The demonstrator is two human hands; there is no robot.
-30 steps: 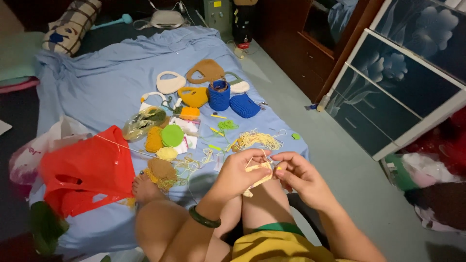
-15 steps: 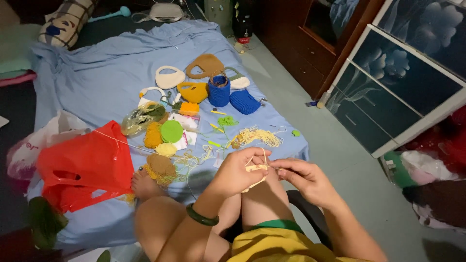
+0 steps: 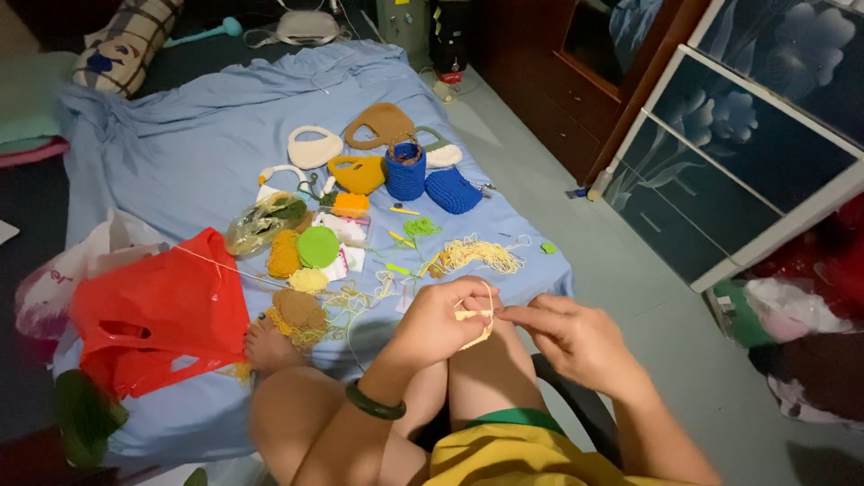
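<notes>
My left hand pinches a small pale yellow crochet piece above my knees; a dark green bangle sits on that wrist. My right hand meets it from the right, fingertips closed on the pale yarn and what looks like a thin hook at the piece. A strand of the yarn loops over my left fingers. Just beyond my hands a loose tangle of yellow yarn lies on the blue sheet.
Crocheted bags lie on the sheet: cream, brown, mustard, two blue. Round crochet pieces, a red plastic bag and a white bag are at left. A dark wooden cabinet stands at right.
The view has shifted slightly. My hands stay together at the crochet piece, with small finger movements as the yarn loop is worked.
</notes>
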